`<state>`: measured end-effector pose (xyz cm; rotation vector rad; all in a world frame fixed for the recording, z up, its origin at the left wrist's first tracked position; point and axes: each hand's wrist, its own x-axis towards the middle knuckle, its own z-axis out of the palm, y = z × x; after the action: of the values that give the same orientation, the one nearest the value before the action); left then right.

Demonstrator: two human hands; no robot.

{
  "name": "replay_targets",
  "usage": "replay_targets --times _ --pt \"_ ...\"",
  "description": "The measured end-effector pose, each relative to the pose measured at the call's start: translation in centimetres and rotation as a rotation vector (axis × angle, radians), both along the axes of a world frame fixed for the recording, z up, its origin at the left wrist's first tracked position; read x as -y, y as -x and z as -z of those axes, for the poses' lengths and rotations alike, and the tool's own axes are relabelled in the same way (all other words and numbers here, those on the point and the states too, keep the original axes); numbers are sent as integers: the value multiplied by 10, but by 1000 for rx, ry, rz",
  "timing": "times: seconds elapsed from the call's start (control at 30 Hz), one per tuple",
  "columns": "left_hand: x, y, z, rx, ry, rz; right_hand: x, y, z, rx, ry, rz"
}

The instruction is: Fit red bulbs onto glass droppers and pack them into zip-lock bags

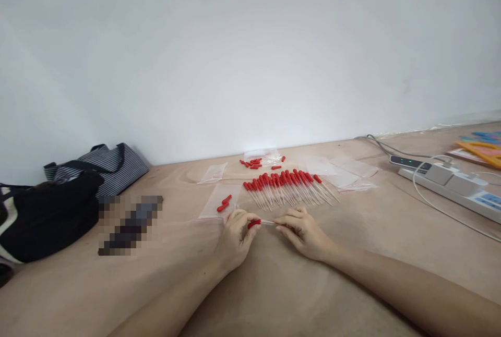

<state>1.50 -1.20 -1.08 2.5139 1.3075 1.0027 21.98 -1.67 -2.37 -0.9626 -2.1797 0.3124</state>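
Between finger and thumb, my left hand (pixel 238 237) pinches a red rubber bulb (pixel 254 224). A thin clear tube (pixel 267 222) runs from the bulb to my right hand (pixel 300 232), whose fingers are closed on its other end. Behind my hands lies a row of droppers (pixel 289 185), red bulbs toward the wall and clear tips toward me. Two loose red bulbs (pixel 224 205) rest on a clear plastic bag (pixel 211 205) beyond my left hand. More small red bulbs (pixel 254 164) lie farther back, by another clear bag (pixel 270 155).
Clear bags (pixel 352 174) lie right of the row. A white power strip (pixel 454 191) with plugs and cables occupies the right side, near colourful items (pixel 483 148). At left are a striped bag (pixel 125 167), a black bag (pixel 50 217) and a pixelated dark object (pixel 133 225).
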Motion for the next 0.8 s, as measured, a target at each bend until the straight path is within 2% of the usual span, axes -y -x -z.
replay_targets --times 0.2,0.5,0.63,0.8 --pt "2 -3 1 27 -2 -15 1 2 -1 26 -9 -42" --pt "7 -5 3 -77 -61 29 -3 -4 -2 247 -341 -17" --pt "7 -6 3 -84 -98 41 0 1 -5 226 -354 44" --pt "9 -7 1 -81 -127 52 1 9 -4 228 -285 68"
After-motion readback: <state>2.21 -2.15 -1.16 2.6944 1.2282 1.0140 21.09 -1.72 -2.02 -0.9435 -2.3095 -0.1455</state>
